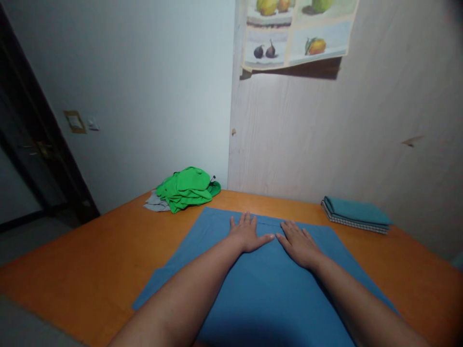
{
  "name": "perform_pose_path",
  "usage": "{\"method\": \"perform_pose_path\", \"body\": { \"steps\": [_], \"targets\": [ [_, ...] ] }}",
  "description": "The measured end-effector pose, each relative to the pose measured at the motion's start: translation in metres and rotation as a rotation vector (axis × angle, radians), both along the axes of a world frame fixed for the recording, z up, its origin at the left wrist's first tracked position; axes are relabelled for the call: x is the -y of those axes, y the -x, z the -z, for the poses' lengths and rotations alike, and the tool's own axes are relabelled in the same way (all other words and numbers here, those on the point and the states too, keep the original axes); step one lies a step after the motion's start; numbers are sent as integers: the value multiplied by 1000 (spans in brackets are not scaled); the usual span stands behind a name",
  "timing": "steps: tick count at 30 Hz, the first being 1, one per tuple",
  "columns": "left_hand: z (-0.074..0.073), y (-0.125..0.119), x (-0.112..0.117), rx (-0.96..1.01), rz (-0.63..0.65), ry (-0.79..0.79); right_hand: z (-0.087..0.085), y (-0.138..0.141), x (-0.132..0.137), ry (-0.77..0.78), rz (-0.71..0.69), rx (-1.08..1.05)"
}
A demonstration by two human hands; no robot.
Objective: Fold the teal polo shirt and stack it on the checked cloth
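Note:
A large blue cloth (275, 289) lies spread over the table, mostly smooth, its far edge running just beyond my fingertips. My left hand (248, 233) rests flat on it near that far edge, fingers spread and thumb pointing right. Beside it, my right hand (298, 243) also lies palm down on the cloth with its fingers stretched out. The two thumbs almost meet, with a small gap between them. Neither hand grips anything. My forearms cover parts of the cloth, and its near edge runs out of view.
On the orange table (90, 260), a crumpled heap of green cloth (190, 185) with some grey fabric (157, 202) sits at the back left. A folded stack of teal and checked cloth (356, 214) lies at the back right. A wall (282, 154) stands directly behind the table.

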State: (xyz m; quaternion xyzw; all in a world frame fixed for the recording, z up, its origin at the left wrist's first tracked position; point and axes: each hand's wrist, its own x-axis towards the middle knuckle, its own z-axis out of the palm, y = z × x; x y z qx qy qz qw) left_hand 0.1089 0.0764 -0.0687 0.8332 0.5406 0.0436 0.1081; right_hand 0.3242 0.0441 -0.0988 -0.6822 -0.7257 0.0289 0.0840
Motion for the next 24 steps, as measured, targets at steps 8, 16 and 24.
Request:
{"method": "perform_pose_path", "body": {
  "steps": [8,16,24],
  "targets": [
    [-9,23,0,-8,14,52,2,0,-2,-1,1,30],
    [-6,96,9,-61,-82,-26,2,-1,-3,-3,-5,42],
    [-7,112,8,-88,-92,-49,3,-2,-3,-5,-10,39]
  ]
}}
